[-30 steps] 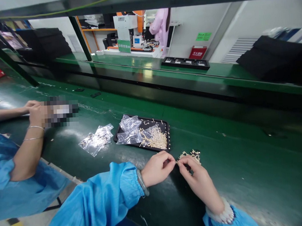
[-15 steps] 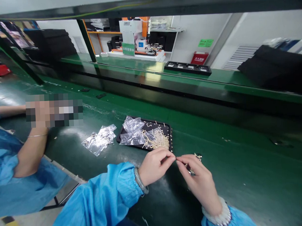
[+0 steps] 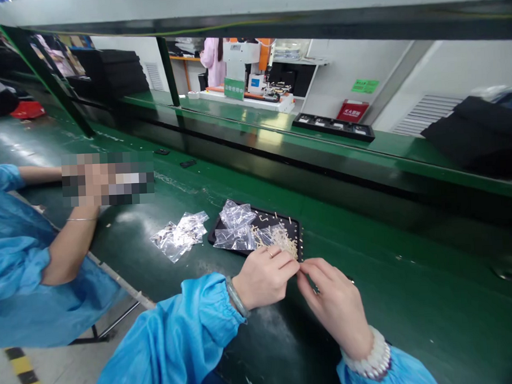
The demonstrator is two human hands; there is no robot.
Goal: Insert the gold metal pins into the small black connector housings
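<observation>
My left hand and my right hand meet fingertip to fingertip just in front of a black tray. Both are closed in a pinch, and whatever lies between the fingertips is too small to make out. In the tray is a heap of small cream-coloured strips, partly hidden behind my left hand. Clear plastic bags lie at the tray's left end. Along its right rim sits a row of small light bits. A small dark object shows just behind my right hand, mostly covered.
More clear bags with small contents lie left of the tray. A co-worker's arm rests on the green bench at the left, the hands blurred out. A raised ledge runs behind, bearing a black tray of parts.
The view has swung slightly left, so the scene sits further right. My left hand has turned more knuckles-up, and my fingertips stay together. A person in pink shows behind the machine.
</observation>
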